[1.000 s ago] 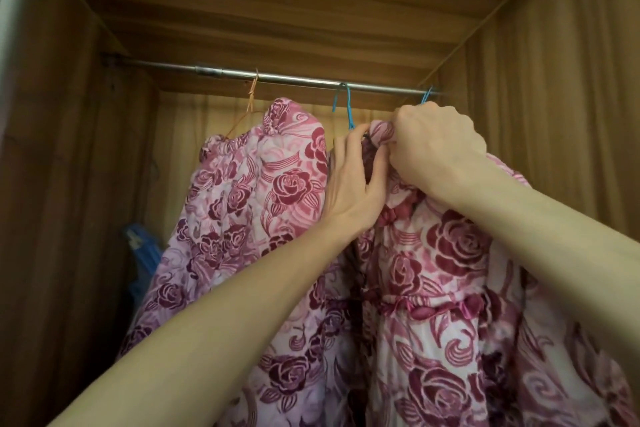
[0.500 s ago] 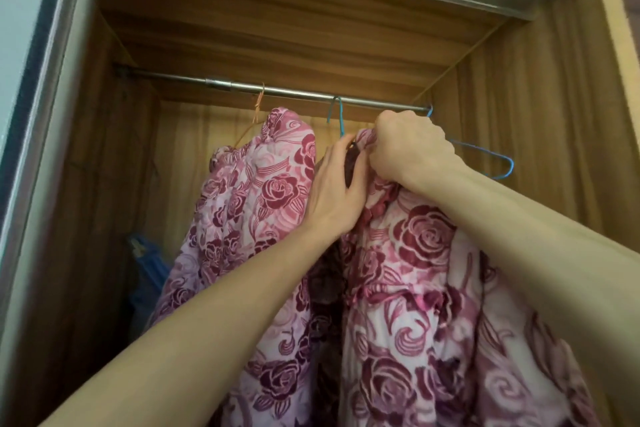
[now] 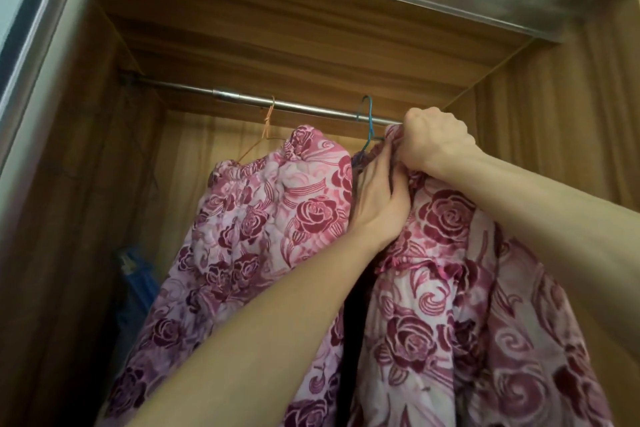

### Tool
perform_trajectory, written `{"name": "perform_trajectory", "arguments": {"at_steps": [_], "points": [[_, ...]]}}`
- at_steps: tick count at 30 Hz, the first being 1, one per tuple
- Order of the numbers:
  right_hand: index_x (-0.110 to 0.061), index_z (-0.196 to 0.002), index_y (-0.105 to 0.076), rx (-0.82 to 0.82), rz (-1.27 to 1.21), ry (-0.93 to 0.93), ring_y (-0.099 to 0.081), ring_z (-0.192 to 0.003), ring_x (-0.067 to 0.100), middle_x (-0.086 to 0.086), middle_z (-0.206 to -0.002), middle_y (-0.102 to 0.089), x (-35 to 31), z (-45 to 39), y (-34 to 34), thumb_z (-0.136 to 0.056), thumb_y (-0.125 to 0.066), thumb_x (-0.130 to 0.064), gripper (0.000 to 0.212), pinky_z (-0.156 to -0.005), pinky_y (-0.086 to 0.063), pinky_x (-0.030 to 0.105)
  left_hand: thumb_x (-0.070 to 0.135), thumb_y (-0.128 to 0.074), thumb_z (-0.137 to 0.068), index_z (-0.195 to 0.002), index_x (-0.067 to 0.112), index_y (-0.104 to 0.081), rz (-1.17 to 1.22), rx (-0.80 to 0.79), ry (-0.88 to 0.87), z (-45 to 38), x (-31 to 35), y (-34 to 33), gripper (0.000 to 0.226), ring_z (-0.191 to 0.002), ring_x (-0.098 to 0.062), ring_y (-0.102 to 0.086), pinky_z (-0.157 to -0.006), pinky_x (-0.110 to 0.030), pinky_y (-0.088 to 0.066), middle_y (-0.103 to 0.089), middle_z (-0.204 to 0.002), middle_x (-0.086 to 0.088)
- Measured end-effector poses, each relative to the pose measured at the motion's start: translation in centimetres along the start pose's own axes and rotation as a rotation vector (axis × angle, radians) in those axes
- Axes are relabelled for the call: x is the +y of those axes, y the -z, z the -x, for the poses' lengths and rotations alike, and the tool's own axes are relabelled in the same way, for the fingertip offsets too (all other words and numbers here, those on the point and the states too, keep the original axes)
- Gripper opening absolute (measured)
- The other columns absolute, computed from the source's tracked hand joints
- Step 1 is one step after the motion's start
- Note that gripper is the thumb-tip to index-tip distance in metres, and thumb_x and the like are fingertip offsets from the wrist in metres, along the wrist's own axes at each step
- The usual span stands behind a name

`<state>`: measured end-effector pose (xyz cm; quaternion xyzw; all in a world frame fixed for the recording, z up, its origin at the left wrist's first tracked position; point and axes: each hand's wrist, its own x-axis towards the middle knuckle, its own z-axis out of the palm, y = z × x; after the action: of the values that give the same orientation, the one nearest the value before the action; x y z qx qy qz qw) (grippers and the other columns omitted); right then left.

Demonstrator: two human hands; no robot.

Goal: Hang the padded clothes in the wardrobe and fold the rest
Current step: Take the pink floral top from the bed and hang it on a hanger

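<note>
Overhead, steel rail (image 3: 242,103) spans wooden wardrobe (image 3: 554,156), left to right. Two padded rose-print garments in view. Left garment (image 3: 277,218): on an orange wire hanger (image 3: 266,125), hook over the rail, hanging free, neither hand on it. By the look of it, that one is done. Right garment (image 3: 450,288): collar area held up just below the rail, near the right wall. Blue hanger (image 3: 369,121) has its hook on the rail right beside the collar; whether the hanger shoulders sit properly inside the garment cannot be told, since fabric and hands cover that part. Right hand (image 3: 436,142): fist closed tight round a bunch of fabric at the top of the garment, touching or almost touching the rail. Left hand (image 3: 377,198): fingers fairly straight, pressed against the fabric just under the right hand, thumb side toward the collar opening; reads as steadying or tucking, not a full grasp. Dark gap runs down the garment front between its two sides, so it hangs open. Blue object (image 3: 133,274) low at far left inside the wardrobe, too dim to identify. Judgement: second hanging is in its last stage, needing seating on the hanger and letting go. Clothes for folding are nowhere in frame, so that half cannot be assessed and is presumably still to do.
</note>
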<state>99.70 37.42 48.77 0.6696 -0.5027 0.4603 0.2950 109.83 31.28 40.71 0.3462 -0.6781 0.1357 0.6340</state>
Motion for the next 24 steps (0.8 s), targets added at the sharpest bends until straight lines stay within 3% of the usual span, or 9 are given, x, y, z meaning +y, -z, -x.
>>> {"name": "perform_trajectory", "arguments": {"at_steps": [8,17,22,24], "points": [[-0.006,-0.122,-0.064,0.037,-0.029,-0.027,-0.061,-0.116,0.047,0.021,-0.126,-0.063,3.6,-3.9,-1.7,-0.099,-0.061,-0.026,0.031,-0.078,-0.043,0.041,0.046,-0.025,-0.107,-0.158,0.033,-0.036,-0.045,-0.058,-0.016,-2.4,0.5,-3.3,0.054,-0.15,-0.019,-0.036,-0.126,-0.046,-0.027,-0.044,-0.16,0.002],[-0.007,-0.127,-0.063,-0.01,-0.099,0.043,-0.06,-0.122,0.044,0.019,-0.132,-0.062,2.8,-6.0,-4.9,-0.102,-0.054,-0.024,0.032,-0.091,-0.048,0.042,0.057,-0.02,-0.092,-0.145,0.034,-0.049,-0.181,-0.01,0.031,-4.7,-2.4,-3.1,0.064,-0.137,-0.023,-0.052,-0.116,-0.051,-0.039,-0.062,-0.142,-0.001],[-0.007,-0.124,-0.064,-0.046,-0.096,0.024,-0.063,-0.118,0.042,0.018,-0.127,-0.064,3.0,-6.2,-5.8,-0.098,-0.064,-0.026,0.032,-0.085,-0.049,0.043,0.048,-0.033,-0.104,-0.158,0.04,-0.036,-0.287,-0.098,0.103,-4.3,-3.2,-1.7,0.055,-0.15,-0.024,-0.034,-0.122,-0.042,-0.03,-0.046,-0.159,-0.001],[-0.007,-0.127,-0.063,-0.084,-0.111,-0.005,-0.061,-0.122,0.042,0.018,-0.132,-0.063,3.2,-5.9,-6.3,-0.096,-0.066,-0.026,0.035,-0.091,-0.05,0.044,0.042,-0.036,-0.108,-0.156,0.038,-0.039,-0.318,-0.133,0.117,-3.9,-3.5,-1.6,0.049,-0.149,-0.024,-0.035,-0.118,-0.039,-0.031,-0.047,-0.158,-0.002]]}}
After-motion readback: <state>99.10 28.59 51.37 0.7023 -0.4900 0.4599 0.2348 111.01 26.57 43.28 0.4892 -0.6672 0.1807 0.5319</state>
